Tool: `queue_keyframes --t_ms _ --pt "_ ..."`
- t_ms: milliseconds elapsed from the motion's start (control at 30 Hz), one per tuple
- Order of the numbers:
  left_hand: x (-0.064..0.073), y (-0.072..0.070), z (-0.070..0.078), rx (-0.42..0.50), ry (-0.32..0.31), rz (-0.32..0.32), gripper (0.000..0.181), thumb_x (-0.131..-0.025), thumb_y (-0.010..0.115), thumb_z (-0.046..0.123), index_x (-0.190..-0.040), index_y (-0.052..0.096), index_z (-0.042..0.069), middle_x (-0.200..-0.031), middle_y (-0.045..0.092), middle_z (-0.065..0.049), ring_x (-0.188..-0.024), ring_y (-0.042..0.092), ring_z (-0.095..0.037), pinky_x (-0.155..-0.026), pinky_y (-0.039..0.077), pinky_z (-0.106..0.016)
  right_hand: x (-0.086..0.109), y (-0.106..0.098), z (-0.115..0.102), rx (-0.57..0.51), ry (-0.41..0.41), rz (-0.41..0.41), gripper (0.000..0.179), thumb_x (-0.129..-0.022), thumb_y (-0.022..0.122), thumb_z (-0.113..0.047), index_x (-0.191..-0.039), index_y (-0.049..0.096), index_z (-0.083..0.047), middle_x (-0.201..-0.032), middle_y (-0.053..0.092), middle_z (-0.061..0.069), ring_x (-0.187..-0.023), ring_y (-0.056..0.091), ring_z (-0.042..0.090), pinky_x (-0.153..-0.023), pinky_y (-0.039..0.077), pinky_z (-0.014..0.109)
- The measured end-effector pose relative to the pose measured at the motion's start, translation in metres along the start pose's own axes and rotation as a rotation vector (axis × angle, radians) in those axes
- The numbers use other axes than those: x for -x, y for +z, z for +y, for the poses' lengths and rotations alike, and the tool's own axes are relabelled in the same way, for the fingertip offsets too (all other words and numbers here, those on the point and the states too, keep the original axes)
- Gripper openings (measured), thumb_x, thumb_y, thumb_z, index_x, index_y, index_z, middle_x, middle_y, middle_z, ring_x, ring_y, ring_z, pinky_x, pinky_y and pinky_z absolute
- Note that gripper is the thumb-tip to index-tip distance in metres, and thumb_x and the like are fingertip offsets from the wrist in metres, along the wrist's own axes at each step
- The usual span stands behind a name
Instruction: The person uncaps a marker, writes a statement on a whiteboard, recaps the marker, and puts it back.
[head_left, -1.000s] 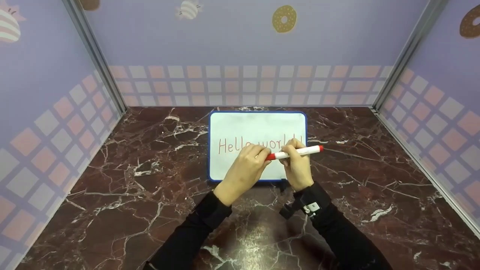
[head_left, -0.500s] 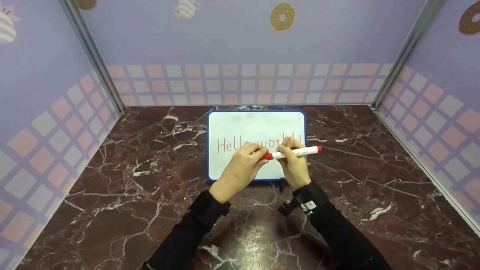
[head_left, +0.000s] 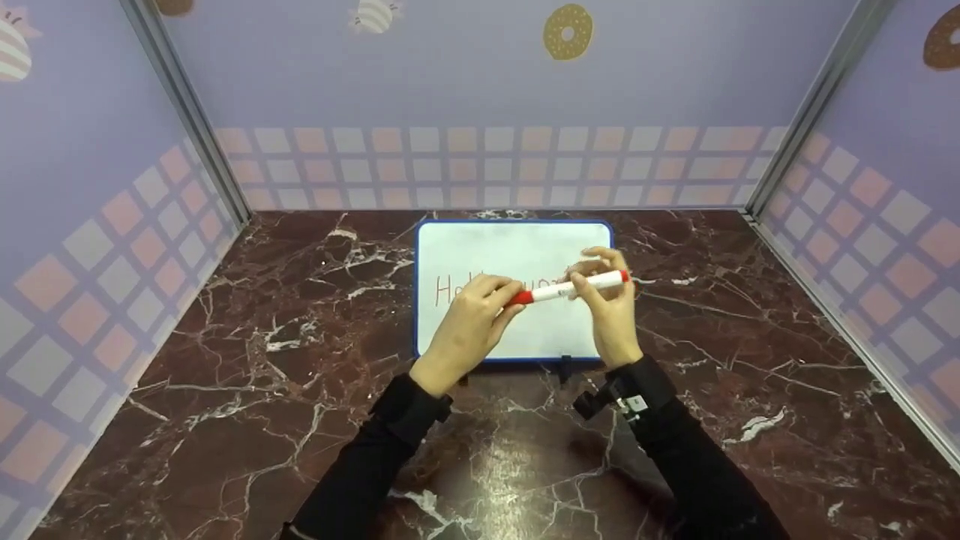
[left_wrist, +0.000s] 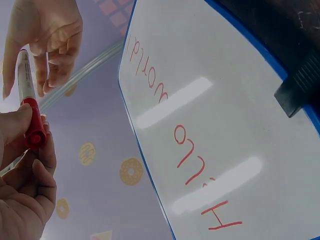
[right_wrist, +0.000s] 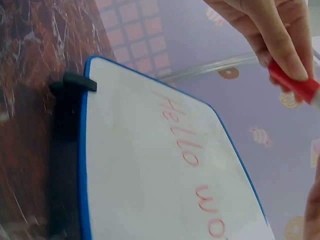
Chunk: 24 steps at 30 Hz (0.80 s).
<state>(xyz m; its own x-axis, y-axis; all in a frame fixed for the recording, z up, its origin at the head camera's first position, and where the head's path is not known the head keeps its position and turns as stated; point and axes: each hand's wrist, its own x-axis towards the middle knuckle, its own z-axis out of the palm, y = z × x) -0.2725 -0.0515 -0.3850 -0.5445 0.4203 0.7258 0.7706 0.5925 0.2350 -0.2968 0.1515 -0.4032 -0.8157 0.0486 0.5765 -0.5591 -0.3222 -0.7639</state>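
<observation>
A white marker [head_left: 574, 287] with a red cap [head_left: 520, 298] and a red end is held up in front of the whiteboard [head_left: 517, 330]. My left hand [head_left: 466, 326] pinches the capped end between thumb and fingers; the left wrist view shows the red cap [left_wrist: 35, 127] there. Around the marker's other end, my right hand [head_left: 613, 319] has its fingers spread loosely. In the left wrist view that right hand [left_wrist: 45, 37] shows relaxed fingers, not gripping the barrel. Red writing, "Hello world!", is on the board, partly hidden by both hands in the head view.
The blue-framed board stands on black feet [head_left: 565, 369] on a dark red marbled table [head_left: 300, 420]. Lilac panels with a checked band [head_left: 480, 169] rise at the back and both sides. Metal posts [head_left: 199, 127] mark the corners.
My right hand's fingers have loosened from the marker barrel and moved up and right. My left hand has shifted slightly left and up, carrying the marker, whose right end is tilted higher.
</observation>
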Motion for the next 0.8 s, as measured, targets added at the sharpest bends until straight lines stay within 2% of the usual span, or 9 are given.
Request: queue_keyframes --t_ms 67,167,233,300,367,533,667,800 --pt "0.000 -0.001 -0.002 -0.020 -0.012 0.027 0.021 -0.093 0.067 0.015 -0.106 0.072 -0.001 -0.102 0.070 -0.012 -0.093 0.064 -0.026 -0.083 0.058 -0.034 -0.003 -0.005 -0.002 0.156 -0.125 0.015 0.043 -0.082 0.070 0.010 -0.120 0.055 -0.004 -0.103 0.065 0.005 -0.098 0.062 0.016 -0.087 0.052 0.025" --pt "-0.001 -0.002 -0.006 -0.055 -0.017 0.048 0.021 -0.093 0.067 0.015 -0.105 0.072 -0.001 -0.101 0.069 -0.012 -0.093 0.064 -0.026 -0.083 0.057 -0.034 -0.007 -0.012 -0.004 0.482 -0.363 0.023 0.057 -0.071 0.081 0.008 -0.122 0.055 0.003 -0.113 0.063 0.010 -0.113 0.055 0.018 -0.103 0.043 0.030" --pt "-0.001 -0.001 -0.007 -0.080 -0.015 0.049 0.021 -0.093 0.067 0.015 -0.104 0.072 -0.001 -0.100 0.069 -0.012 -0.093 0.064 -0.027 -0.084 0.057 -0.034 -0.008 -0.014 -0.004 0.665 -0.508 0.021 0.059 -0.065 0.088 0.001 -0.117 0.061 0.003 -0.114 0.064 0.013 -0.117 0.052 0.020 -0.107 0.039 0.033" --pt "-0.001 -0.001 -0.008 -0.104 -0.013 0.046 0.021 -0.093 0.067 0.015 -0.105 0.071 -0.001 -0.100 0.069 -0.012 -0.093 0.064 -0.027 -0.084 0.057 -0.035 -0.008 -0.014 -0.004 0.803 -0.624 0.005 0.056 -0.062 0.092 -0.006 -0.111 0.067 -0.001 -0.111 0.066 0.014 -0.117 0.052 0.025 -0.110 0.037 0.035" --pt "-0.001 -0.001 -0.008 -0.123 -0.015 0.042 0.021 -0.093 0.067 0.015 -0.105 0.071 -0.001 -0.101 0.069 -0.012 -0.093 0.064 -0.027 -0.085 0.057 -0.035 -0.008 -0.013 -0.003 0.891 -0.709 -0.041 0.051 -0.062 0.093 -0.010 -0.107 0.071 -0.005 -0.109 0.068 0.014 -0.116 0.053 0.029 -0.110 0.037 0.039" --pt "-0.001 -0.002 -0.007 -0.150 -0.016 0.028 0.021 -0.093 0.067 0.015 -0.105 0.071 -0.001 -0.101 0.069 -0.011 -0.094 0.064 -0.027 -0.086 0.056 -0.034 -0.004 -0.008 -0.001 1.064 -0.854 -0.136 0.040 -0.067 0.089 -0.008 -0.105 0.075 -0.011 -0.106 0.070 0.009 -0.107 0.056 0.031 -0.098 0.044 0.042" --pt "-0.001 -0.002 -0.005 -0.174 -0.003 0.023 0.020 -0.093 0.067 0.015 -0.104 0.071 -0.001 -0.101 0.070 -0.011 -0.093 0.064 -0.026 -0.085 0.057 -0.034 -0.002 -0.006 0.001 1.127 -0.908 -0.146 0.033 -0.070 0.085 -0.002 -0.102 0.076 -0.010 -0.102 0.070 0.009 -0.099 0.059 0.030 -0.088 0.051 0.041" --pt "-0.001 -0.001 -0.005 -0.182 0.011 0.024 0.018 -0.092 0.068 0.015 -0.102 0.072 0.000 -0.100 0.070 -0.010 -0.093 0.064 -0.025 -0.085 0.057 -0.033 -0.002 -0.006 0.003 1.142 -0.934 -0.139 0.026 -0.074 0.083 -0.001 -0.098 0.078 -0.008 -0.097 0.070 0.010 -0.094 0.061 0.029 -0.083 0.054 0.039"
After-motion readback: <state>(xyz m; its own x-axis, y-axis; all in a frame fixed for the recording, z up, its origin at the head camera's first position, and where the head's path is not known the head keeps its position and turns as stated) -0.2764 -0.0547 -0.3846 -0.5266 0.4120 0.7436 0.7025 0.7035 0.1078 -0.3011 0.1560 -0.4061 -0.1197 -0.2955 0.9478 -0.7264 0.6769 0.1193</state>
